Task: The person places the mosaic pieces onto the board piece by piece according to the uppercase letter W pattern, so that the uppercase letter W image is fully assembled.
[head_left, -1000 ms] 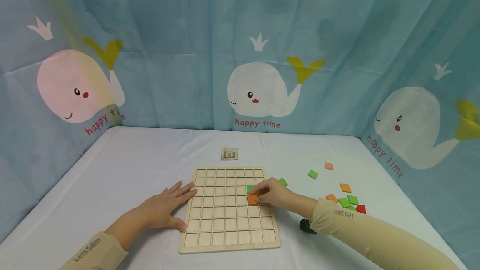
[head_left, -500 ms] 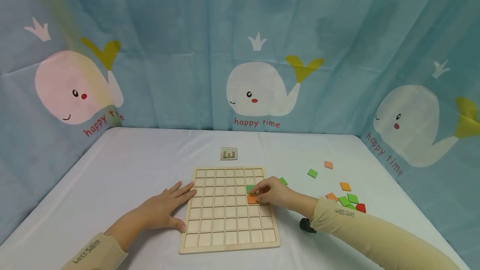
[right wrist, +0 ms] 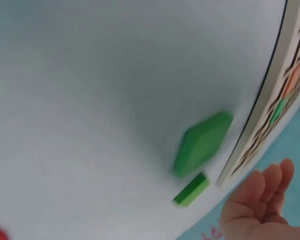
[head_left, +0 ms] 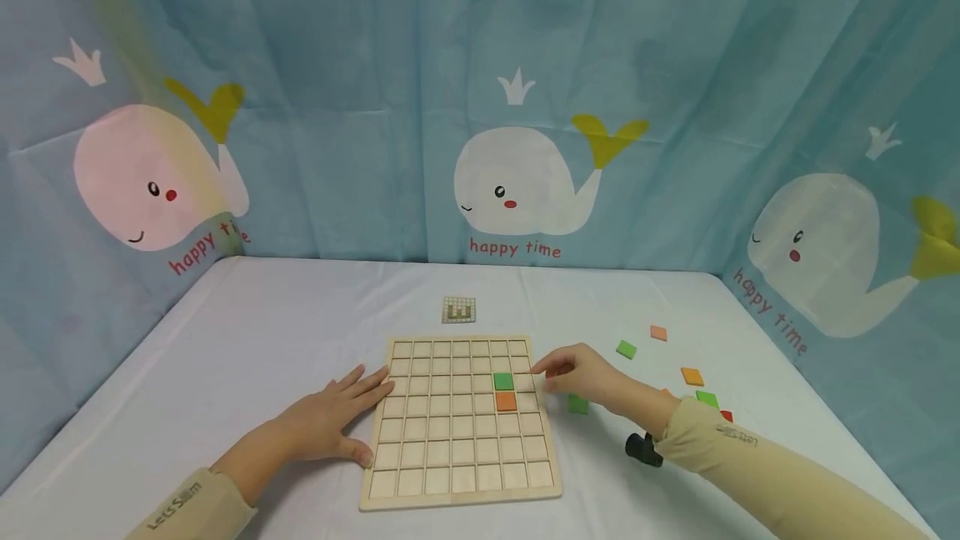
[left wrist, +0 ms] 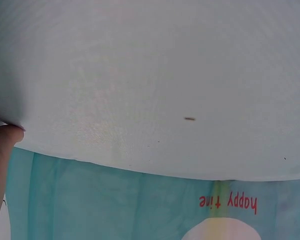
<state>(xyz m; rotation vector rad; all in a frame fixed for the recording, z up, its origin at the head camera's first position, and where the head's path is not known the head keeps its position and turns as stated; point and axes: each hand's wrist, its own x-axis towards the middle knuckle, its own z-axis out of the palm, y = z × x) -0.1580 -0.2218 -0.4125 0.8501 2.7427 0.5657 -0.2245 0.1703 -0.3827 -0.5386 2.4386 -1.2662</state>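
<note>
A square wooden grid board (head_left: 461,502) lies on the white table. In its cells sit a green square tile (head_left: 503,382) and, just below that, an orange square tile (head_left: 506,401). My left hand (head_left: 318,417) rests at the board's left edge with fingers spread. Over the right edge hovers my right hand (head_left: 581,373), fingers loosely bent and nothing held. Under it a loose green tile (head_left: 577,404) lies on the cloth. The right wrist view has two green tiles beside the board, the larger one (right wrist: 202,145) nearer the camera, and the bare fingers (right wrist: 280,187).
Loose tiles lie to the right, among them a green one (head_left: 626,349), a pale orange one (head_left: 658,332) and an orange one (head_left: 692,377); my forearm partly hides others. A small patterned card (head_left: 459,310) lies behind the board. A whale-print curtain (head_left: 337,148) surrounds the table.
My right hand has let go of the orange tile and moved right, off the two placed tiles. A loose green tile below the hand now shows. The left hand stays put.
</note>
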